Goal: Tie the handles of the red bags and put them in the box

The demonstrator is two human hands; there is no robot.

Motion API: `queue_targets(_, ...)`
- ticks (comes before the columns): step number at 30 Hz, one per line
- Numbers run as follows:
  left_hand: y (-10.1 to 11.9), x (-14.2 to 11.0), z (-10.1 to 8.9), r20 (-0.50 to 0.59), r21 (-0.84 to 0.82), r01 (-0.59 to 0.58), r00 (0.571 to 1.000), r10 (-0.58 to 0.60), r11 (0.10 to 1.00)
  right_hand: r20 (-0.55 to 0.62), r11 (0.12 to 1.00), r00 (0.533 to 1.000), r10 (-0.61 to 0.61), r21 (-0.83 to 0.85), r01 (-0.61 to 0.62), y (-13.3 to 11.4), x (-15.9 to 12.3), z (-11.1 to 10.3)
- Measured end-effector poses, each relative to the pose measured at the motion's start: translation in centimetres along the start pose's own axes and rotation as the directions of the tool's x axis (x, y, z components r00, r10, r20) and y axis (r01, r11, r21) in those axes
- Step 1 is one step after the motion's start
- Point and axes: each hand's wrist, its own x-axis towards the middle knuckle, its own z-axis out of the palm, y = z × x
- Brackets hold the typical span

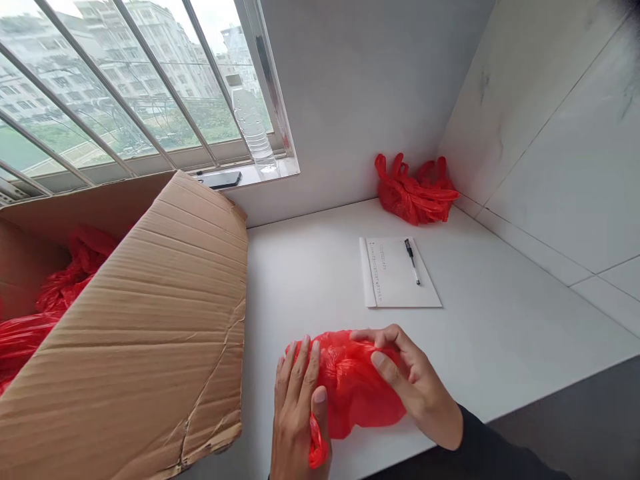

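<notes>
A red plastic bag [345, 390], crumpled and bulging, lies near the front edge of the white tabletop. My left hand [299, 403] rests flat along its left side, fingers stretched out. A twisted loop of red plastic [317, 443] shows beside the left thumb; whether the thumb grips it, I cannot tell. On the bag's right side, my right hand [413, 380] has its fingers curled and its thumb pressed onto the plastic, gripping it. What the bag contains is hidden.
Left stands an open cardboard box [165, 320] holding more red bags [75, 267]. Beyond my hands lies a notepad [385, 287] with a pen [413, 260] on it. Red bags [417, 193] sit in the far corner. The sill bears a water bottle [255, 133] and a phone [223, 180].
</notes>
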Motion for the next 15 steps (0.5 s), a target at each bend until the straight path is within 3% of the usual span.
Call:
queue_targets(3,-0.5,0.1,0.0,-0.061,0.002,0.025,0.998,-0.025,1.000,-0.032,0.966,0.995,0.097,0.245,-0.086,-0.9,0.8,-0.4)
queue_targets(7,-1.7,-0.5,0.4,-0.047,0.162,0.009,0.999,-0.002,0.987,-0.159,0.985,0.976,0.149,0.109,-0.133,0.1,1.4,-0.8)
queue_targets(10,-0.8,-0.7,-0.5,-0.060,0.198,0.040,0.998,-0.028,0.979,-0.200,0.976,0.956,0.215,0.011,-0.217,1.0,0.7,-1.0)
queue_targets(12,0.5,-0.7,-0.9,-0.034,0.201,-0.050,0.998,0.058,0.978,-0.229,0.962,0.937,0.262,-0.020,-0.274,1.7,-0.1,-1.5)
queue_targets(13,1.1,-0.7,-0.6,-0.011,0.191,-0.184,0.982,0.189,0.964,-0.241,0.955,0.930,0.277,-0.039,-0.294,2.3,-0.3,-1.9)
queue_targets(15,1.7,-0.6,1.2,-0.085,0.188,-0.299,0.944,0.318,0.936,-0.285,0.954,0.928,0.242,-0.102,-0.281,3.4,-0.2,-2.8)
